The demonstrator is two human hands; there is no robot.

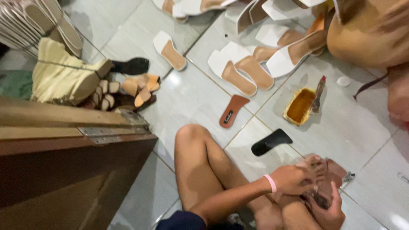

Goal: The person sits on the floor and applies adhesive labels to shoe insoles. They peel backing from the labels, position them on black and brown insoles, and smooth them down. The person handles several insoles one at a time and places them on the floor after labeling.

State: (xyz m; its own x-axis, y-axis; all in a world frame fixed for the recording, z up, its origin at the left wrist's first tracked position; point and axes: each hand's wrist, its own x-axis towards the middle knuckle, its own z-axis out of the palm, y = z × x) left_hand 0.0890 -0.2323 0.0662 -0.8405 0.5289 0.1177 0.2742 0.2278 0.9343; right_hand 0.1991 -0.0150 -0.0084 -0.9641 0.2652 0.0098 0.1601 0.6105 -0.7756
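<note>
I sit on the tiled floor with my bare knee (194,145) bent up. My left hand (294,179), with a pink wristband, rests fingers-down on a brown sole piece (338,170) that lies by my toes. Just below it, my right hand (330,211) is curled around a small dark thing; blur hides what it is. The two hands are close together, almost touching.
A yellow tin of brown glue (300,104) has a brush (318,91) lying across it. Nearby lie a black sole (270,141) and a brown insole (232,111). Several white sandals (232,72) lie farther off. At left are a wooden panel (64,162) and stacked soles (38,21). Another person (370,34) sits top right.
</note>
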